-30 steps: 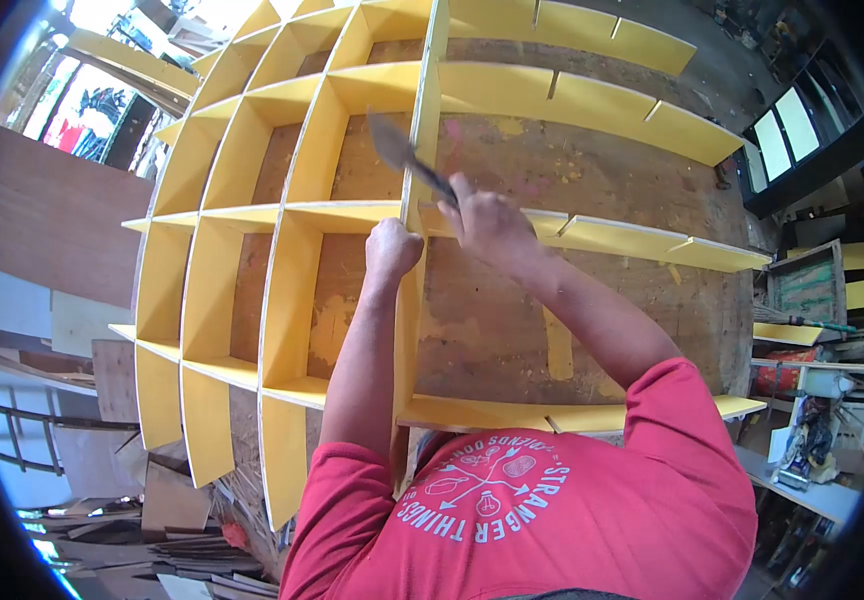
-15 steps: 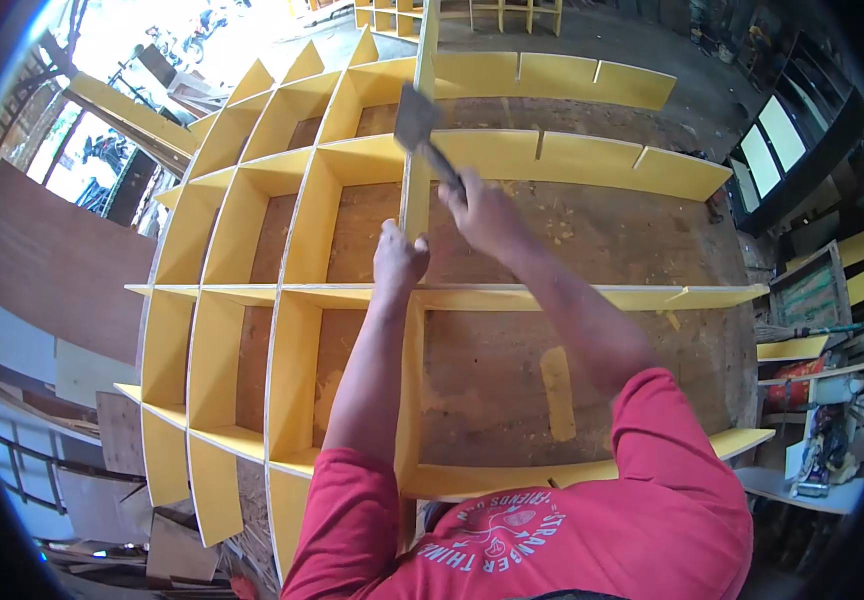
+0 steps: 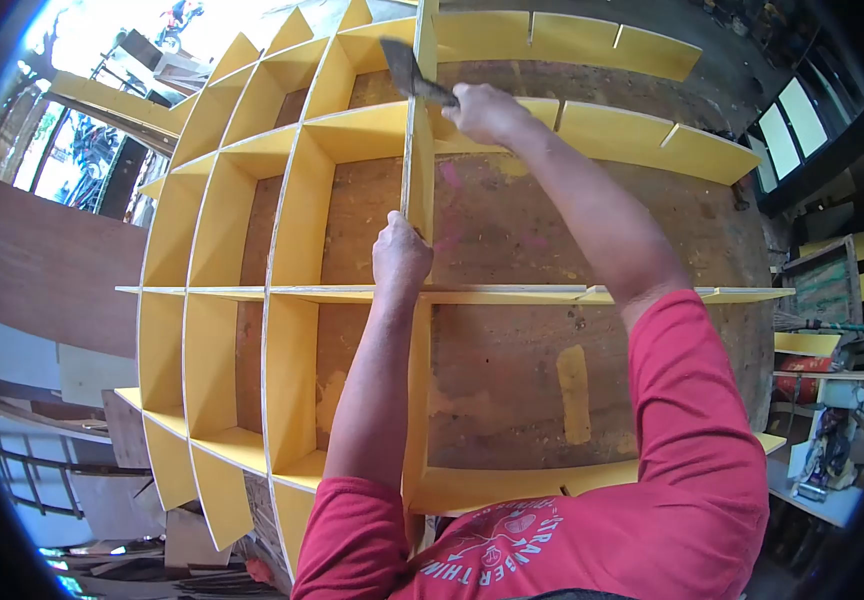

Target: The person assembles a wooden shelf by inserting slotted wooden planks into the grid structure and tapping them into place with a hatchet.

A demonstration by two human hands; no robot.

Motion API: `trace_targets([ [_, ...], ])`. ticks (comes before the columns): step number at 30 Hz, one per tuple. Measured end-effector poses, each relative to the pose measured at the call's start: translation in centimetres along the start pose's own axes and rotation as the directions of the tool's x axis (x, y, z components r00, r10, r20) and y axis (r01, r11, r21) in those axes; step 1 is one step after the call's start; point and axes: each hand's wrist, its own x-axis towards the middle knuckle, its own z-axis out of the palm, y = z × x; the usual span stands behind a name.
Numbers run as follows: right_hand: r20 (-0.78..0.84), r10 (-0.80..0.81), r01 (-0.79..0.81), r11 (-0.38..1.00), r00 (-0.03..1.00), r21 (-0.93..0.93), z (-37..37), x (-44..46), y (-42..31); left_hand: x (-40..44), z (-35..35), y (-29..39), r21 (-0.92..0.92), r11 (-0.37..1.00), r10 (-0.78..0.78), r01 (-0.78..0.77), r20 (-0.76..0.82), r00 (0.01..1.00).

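Note:
A yellow lattice of slotted boards lies on a brown wooden surface (image 3: 512, 385). One long upright yellow board (image 3: 420, 165) runs away from me through the middle. My left hand (image 3: 401, 250) is wrapped round its top edge, just beyond a cross board (image 3: 512, 294). Farther forward, my right hand (image 3: 489, 112) grips the dark handle of a flat-bladed tool (image 3: 404, 68), a cleaver or hatchet by its look. The blade is over the long board near a farther crossing, tilted to the left. Notched yellow boards (image 3: 617, 135) extend to the right of the long board.
Brown and white panels (image 3: 52, 270) lean at the left. Scrap boards lie at the lower left. On the right are a dark frame with white panes (image 3: 790, 130), a green-stained wooden frame (image 3: 820, 285) and a bench (image 3: 812, 500) with a tool on it.
The tool and my right hand have moved forward along the long board, with my right arm stretched out farther. My left hand still holds that board. The camera view has shifted as well.

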Motion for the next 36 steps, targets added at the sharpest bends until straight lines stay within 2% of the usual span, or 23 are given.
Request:
trace_targets([
  [4, -0.189, 0.001, 0.033, 0.984, 0.982, 0.176, -0.3, -0.3, -1.0, 0.0, 0.0, 0.0, 0.023, 1.000, -0.011, 0.010, 0.014, 1.000],
  [7, -0.031, 0.016, -0.016, 1.000, 0.999, 0.018, 4.4, 2.0, 1.6, 0.2, 0.6, -0.5, 0.026, 1.000, 0.012, -0.012, -0.008, 1.000],
  [8, 0.075, 0.062, -0.061, 0.998, 0.995, -0.025, 5.2, 2.1, 1.6, 0.0, 0.8, -0.8, 0.041, 0.999, -0.003, 0.002, 0.012, 1.000],
  [11, 0.086, 0.052, -0.046, 0.997, 0.995, -0.062, 4.0, 1.9, 0.4, 0.3, 1.7, -0.3, 0.049, 0.999, -0.011, 0.009, 0.036, 0.999],
  [12, 0.075, 0.043, -0.042, 0.999, 0.996, -0.013, 3.6, 1.8, 0.4, 0.3, 1.8, -0.3, 0.049, 0.999, -0.013, 0.011, 0.033, 0.999],
  [16, -0.139, 0.075, -0.041, 0.971, 0.987, 0.237, 3.9, 0.7, -0.9, 0.5, 1.6, -0.7, 0.019, 1.000, -0.013, 0.012, 0.029, 1.000],
  [19, 0.018, 0.128, -0.129, 0.984, 0.992, 0.120, 7.0, 1.1, 0.6, 0.0, 1.2, -0.6, 0.023, 1.000, 0.020, -0.020, 0.032, 0.999],
  [21, 0.110, 0.132, -0.130, 0.991, 0.985, -0.024, 7.6, 2.1, 0.6, 0.7, 4.3, -3.1, 0.016, 0.999, 0.036, -0.036, 0.024, 0.999],
  [23, 0.092, 0.134, -0.132, 0.991, 0.987, -0.034, 7.1, 2.2, 0.2, 2.2, 5.6, -2.8, 0.006, 0.999, 0.053, -0.053, 0.015, 0.998],
  [24, 0.064, 0.102, -0.104, 0.994, 0.993, 0.026, 7.4, 1.9, 0.3, 1.9, 5.4, -2.5, 0.008, 0.999, 0.036, -0.036, 0.021, 0.999],
  [28, 0.003, 0.170, -0.167, 0.964, 0.985, 0.206, 6.5, 0.5, -1.6, 1.5, 4.3, -1.9, 0.014, 0.999, -0.036, 0.035, 0.067, 0.997],
  [32, 0.078, 0.197, -0.199, 0.980, 0.977, 0.015, 10.2, 3.0, 1.1, 1.8, 5.3, -2.9, 0.047, 0.999, -0.007, 0.004, 0.057, 0.998],
  [35, 0.078, 0.161, -0.168, 0.983, 0.984, 0.081, 6.8, 1.2, -0.2, 1.4, 4.7, -2.4, 0.018, 1.000, -0.019, 0.018, 0.069, 0.997],
  [36, 0.048, 0.193, -0.197, 0.976, 0.980, 0.089, 7.2, 1.5, -0.1, 1.7, 4.6, -2.1, 0.019, 1.000, -0.027, 0.025, 0.070, 0.997],
])
